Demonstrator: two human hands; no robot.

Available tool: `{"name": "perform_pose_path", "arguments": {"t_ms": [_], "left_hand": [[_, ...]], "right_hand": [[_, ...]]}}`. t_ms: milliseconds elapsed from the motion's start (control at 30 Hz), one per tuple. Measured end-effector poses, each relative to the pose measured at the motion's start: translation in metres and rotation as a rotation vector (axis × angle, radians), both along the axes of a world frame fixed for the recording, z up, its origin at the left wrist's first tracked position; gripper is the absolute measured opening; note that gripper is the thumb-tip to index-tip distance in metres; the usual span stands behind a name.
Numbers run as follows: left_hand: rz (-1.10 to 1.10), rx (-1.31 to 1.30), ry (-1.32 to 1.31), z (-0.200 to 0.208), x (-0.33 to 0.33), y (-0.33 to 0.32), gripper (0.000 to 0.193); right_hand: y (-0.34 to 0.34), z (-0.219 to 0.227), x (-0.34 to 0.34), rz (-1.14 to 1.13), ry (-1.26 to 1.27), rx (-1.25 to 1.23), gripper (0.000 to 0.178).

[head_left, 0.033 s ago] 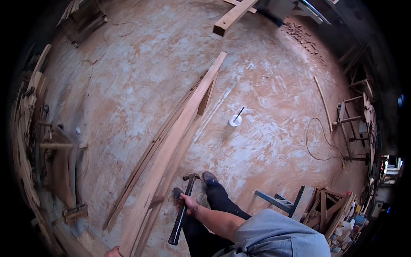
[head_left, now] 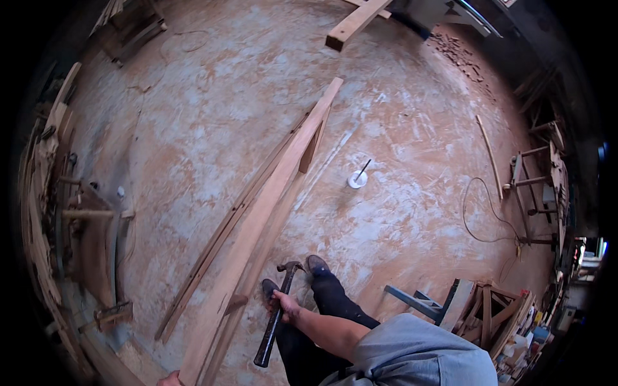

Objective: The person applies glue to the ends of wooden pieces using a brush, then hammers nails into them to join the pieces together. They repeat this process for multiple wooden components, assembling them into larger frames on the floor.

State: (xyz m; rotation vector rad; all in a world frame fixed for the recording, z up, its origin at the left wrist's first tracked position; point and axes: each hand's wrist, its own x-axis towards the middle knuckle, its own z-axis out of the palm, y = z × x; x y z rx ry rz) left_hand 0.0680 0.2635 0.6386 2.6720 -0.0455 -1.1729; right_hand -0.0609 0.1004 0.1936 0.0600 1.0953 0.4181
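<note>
My right hand (head_left: 287, 307) is wrapped around the dark handle of a claw hammer (head_left: 271, 338). Its head points away from me, above my shoes, and the handle's butt hangs down toward my legs. At the lower edge my left hand (head_left: 170, 380), only partly in view, grips the near end of a long wooden board (head_left: 254, 225). This pale board runs away from me up to the middle of the floor. Under its right side lies a second rail (head_left: 265, 264), joined to it by short cross blocks (head_left: 236, 303).
Darker narrow strips (head_left: 222, 236) lie left of the board. On the floor stands a white cup (head_left: 357, 179) with a dark stick in it. A thick beam (head_left: 353, 26) juts in at the top. Wooden frames (head_left: 486, 315) and clutter fill the lower right; timber (head_left: 38, 225) lines the left.
The whole view has shifted very slightly. Both hands, the hammer and the board keep their places relative to each other.
</note>
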Motion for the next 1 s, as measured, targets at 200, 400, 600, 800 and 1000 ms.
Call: {"name": "perform_pose_path", "arguments": {"t_ms": [200,400,600,800,1000], "left_hand": [[0.032,0.132,0.091,0.062,-0.035,-0.004,0.036],[0.431,-0.285,0.190,0.076,-0.097,0.086,0.032],[0.448,-0.263,0.329,0.087,-0.153,0.179,0.036],[0.720,-0.269,0.286,0.071,-0.223,0.306,0.036],[0.908,-0.448,0.253,0.087,-0.256,0.362,0.041]], "right_hand": [[0.021,0.027,-0.046,0.107,0.068,0.043,0.037],[0.068,0.048,-0.091,0.054,0.091,0.075,0.042],[0.153,0.078,-0.133,-0.002,0.017,0.092,0.051],[0.179,0.151,-0.135,0.103,-0.135,0.112,0.063],[0.159,0.222,-0.122,0.266,-0.341,0.134,0.066]]}}
